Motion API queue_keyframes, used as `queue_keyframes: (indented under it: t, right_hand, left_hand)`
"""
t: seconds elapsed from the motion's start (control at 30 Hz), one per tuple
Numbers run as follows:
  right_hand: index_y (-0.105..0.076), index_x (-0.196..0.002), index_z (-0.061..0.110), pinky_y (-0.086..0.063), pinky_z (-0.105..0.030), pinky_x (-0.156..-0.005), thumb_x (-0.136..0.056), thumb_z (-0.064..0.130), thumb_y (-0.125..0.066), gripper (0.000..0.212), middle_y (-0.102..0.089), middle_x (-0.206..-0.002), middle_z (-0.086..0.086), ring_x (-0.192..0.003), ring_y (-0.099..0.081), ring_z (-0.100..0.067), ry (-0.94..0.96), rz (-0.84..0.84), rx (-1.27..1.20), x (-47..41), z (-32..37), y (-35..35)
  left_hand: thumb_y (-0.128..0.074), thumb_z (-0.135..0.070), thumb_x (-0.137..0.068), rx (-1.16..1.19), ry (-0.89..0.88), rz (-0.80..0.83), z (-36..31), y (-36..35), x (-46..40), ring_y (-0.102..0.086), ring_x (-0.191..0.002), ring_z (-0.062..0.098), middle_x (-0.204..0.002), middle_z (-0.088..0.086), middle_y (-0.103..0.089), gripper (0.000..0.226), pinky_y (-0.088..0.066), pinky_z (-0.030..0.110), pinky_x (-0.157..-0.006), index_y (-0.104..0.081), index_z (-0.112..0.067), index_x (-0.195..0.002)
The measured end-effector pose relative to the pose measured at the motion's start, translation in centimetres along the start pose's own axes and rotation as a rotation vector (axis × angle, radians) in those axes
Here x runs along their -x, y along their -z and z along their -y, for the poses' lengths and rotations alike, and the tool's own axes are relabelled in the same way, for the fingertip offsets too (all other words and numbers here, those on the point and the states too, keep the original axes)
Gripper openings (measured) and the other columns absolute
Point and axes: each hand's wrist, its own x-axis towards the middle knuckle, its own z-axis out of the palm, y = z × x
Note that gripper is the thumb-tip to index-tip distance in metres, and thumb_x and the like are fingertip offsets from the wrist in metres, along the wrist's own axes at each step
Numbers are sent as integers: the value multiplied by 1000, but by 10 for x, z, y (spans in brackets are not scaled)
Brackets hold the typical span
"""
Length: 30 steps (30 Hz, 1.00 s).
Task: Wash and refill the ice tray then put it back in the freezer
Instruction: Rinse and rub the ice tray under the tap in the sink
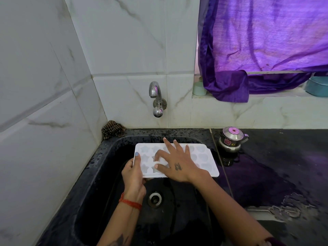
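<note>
Two hands share the work here, and each needs its own job. Your left hand (pixel 133 172) grips the near left corner of the white ice tray (pixel 204 158), thumb on top of the rim and fingers curled beneath it, holding the tray level over the black sink (pixel 106 157), just forward of the drain (pixel 155 198). Your right hand (pixel 174 164) lies across the top of the tray with fingers spread and mostly straight; the forefinger and thumb bend down into the star-shaped cups, rubbing rather than grasping anything.

No water shows at the tap (pixel 156 96), which sits on the wall above and a little behind the tray. So this looks like a scrub of the cups before a rinse.

To do it well, keep your left grip firm, since the tray looks thin and likely flexes when you press from above. Work your fingertips into the points of each star, where residue would lodge, and go row by row toward the rounder cups at the right end so you miss none. Keep the tray over the basin, clear of the small steel pot (pixel 230 139) on the counter, and tilt it toward the drain when you rinse.
</note>
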Motion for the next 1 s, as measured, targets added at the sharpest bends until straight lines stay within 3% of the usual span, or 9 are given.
queue_keyframes:
  t: [0.17,0.33,0.6,0.87,1.0]
  right_hand:
    - [-43,-128,35,9,-59,-113,-96,42,-44,33,12,-160,2,-147,10,-26,95,-70,2,0,9,0]
    - [-41,-134,39,12,-65,-110,-97,52,-32,41,15,-160,0,-146,13,-30,71,-15,145,-7,15,-4]
    - [-42,-134,43,12,-64,-111,-95,40,-36,40,14,-160,-1,-146,16,-30,66,78,77,-13,21,-7]
    - [-43,-130,32,7,-63,-112,-95,43,-35,37,10,-160,-3,-147,11,-30,43,17,144,-9,21,-9]
    - [-38,-137,42,7,-63,-112,-96,44,-33,42,12,-160,-1,-147,12,-30,54,34,150,-9,21,-8]
  left_hand:
    - [-55,-29,-95,7,-8,25,2,-1,-1,-62,-65,19,-79,7,-66,21,-52,23,-45,-63,-14,-82]
    - [-55,-27,-95,16,-3,26,2,-2,-2,-63,-67,20,-81,8,-67,22,-53,25,-50,-64,-14,-80]
    - [-55,-27,-95,12,8,44,4,-3,0,-60,-65,21,-78,9,-65,22,-49,32,-58,-62,-13,-79]
    - [-54,-35,-94,-4,13,60,6,-2,0,-60,-62,19,-77,7,-65,26,-50,24,-44,-61,-14,-79]
    - [-55,-34,-94,-4,14,63,5,-2,1,-61,-65,21,-80,10,-66,26,-50,30,-56,-62,-14,-79]
